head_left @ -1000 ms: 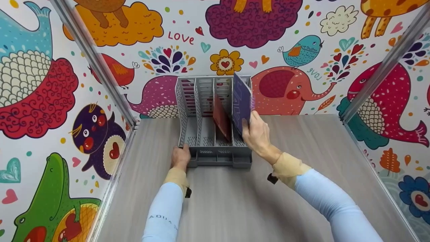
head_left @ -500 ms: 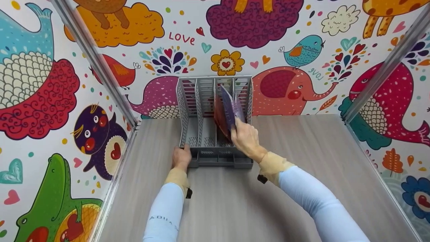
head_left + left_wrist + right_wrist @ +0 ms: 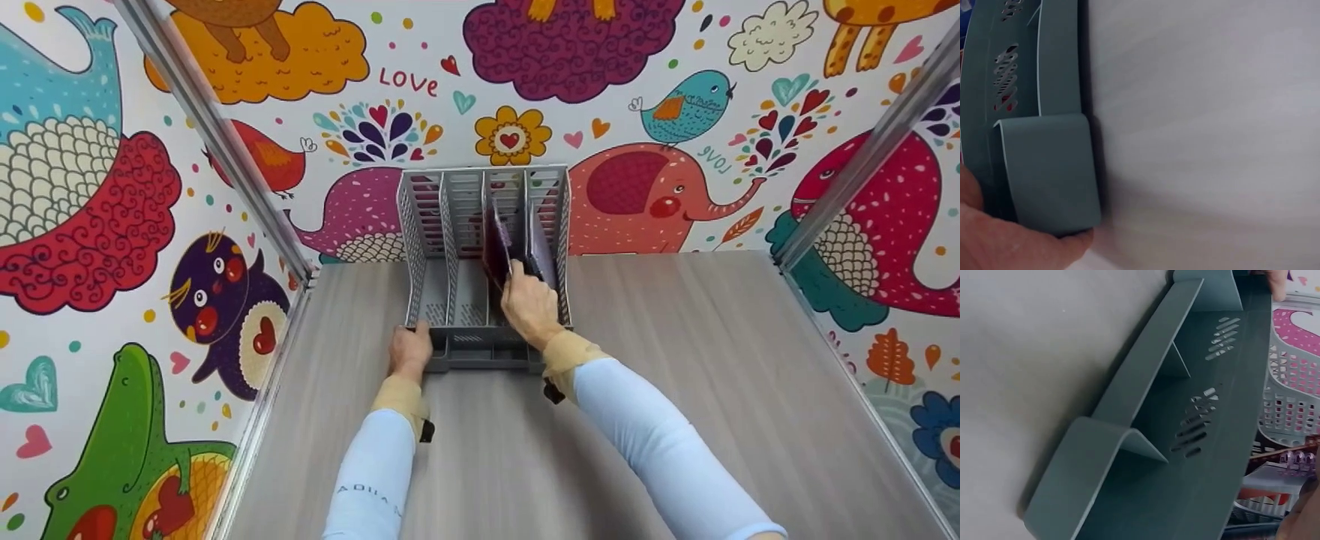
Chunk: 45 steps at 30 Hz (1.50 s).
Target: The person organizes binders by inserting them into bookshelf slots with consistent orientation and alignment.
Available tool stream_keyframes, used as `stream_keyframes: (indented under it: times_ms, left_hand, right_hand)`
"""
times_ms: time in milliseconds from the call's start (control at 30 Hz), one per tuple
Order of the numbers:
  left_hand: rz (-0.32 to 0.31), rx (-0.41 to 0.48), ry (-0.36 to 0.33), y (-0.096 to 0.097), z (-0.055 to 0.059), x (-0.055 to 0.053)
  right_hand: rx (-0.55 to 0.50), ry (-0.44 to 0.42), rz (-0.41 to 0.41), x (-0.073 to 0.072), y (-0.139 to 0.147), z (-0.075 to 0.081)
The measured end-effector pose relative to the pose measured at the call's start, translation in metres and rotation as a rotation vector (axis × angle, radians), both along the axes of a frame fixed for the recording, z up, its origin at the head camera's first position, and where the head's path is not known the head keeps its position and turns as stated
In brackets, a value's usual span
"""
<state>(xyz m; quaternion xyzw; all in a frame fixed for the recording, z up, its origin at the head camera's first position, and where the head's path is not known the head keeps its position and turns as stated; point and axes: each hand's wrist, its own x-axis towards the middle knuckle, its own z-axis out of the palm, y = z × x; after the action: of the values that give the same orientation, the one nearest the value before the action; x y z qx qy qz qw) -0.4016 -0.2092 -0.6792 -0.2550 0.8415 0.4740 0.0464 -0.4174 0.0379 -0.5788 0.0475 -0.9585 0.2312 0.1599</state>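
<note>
A grey plastic file rack with upright dividers and a front tray stands against the back wall. My left hand grips its front left corner, thumb over the edge, as the left wrist view also shows. My right hand reaches into the third compartment from the left and pinches a spiral notebook with a clear pinkish coil. Beside it leans a reddish-brown notebook. A lavender flat item stands upright in the rightmost compartment, partly hidden by my right hand. The notebook's lower edge is hidden.
The grey wood-grain table lies under the rack. Illustrated wall panels rise close behind it and at both sides. Metal corner rails run along the panel joints.
My right hand has carried the spiral notebook leftward and down, from above the rightmost compartment into the third one beside the reddish-brown notebook. The left hand has kept its grip on the rack.
</note>
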Motion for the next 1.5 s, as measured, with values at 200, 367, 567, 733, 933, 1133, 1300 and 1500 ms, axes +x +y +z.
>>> stream_keyframes:
  times_ms: [200, 367, 567, 733, 933, 1133, 1300, 1500]
  left_hand:
    - [-0.004, 0.0, 0.022, 0.006, 0.011, 0.006]
    - [0.034, -0.012, 0.026, 0.005, 0.005, 0.0]
    - [0.04, -0.012, 0.02, 0.003, 0.005, 0.002]
    - [0.033, 0.016, 0.006, 0.013, 0.043, 0.022]
    - [0.027, -0.002, -0.035, 0.02, 0.061, 0.032]
    - [0.029, -0.005, -0.003, 0.022, 0.052, 0.031]
    - [0.034, 0.008, -0.013, 0.024, 0.06, 0.033]
    - [0.036, -0.006, 0.004, 0.009, 0.023, 0.014]
  right_hand:
    - [-0.022, -0.096, -0.033, -0.005, -0.001, -0.006]
    - [-0.095, -0.117, -0.033, -0.006, -0.001, -0.005]
    - [-0.165, -0.089, -0.057, -0.003, -0.001, -0.015]
    - [-0.201, -0.112, -0.097, -0.004, -0.002, -0.014]
    - [-0.227, -0.244, -0.132, -0.014, -0.003, -0.007]
    - [-0.208, -0.229, -0.07, -0.062, 0.005, -0.079]
    - [-0.255, -0.265, 0.018, -0.082, 0.014, -0.111]
    - [-0.271, -0.239, 0.08, -0.081, 0.025, -0.109]
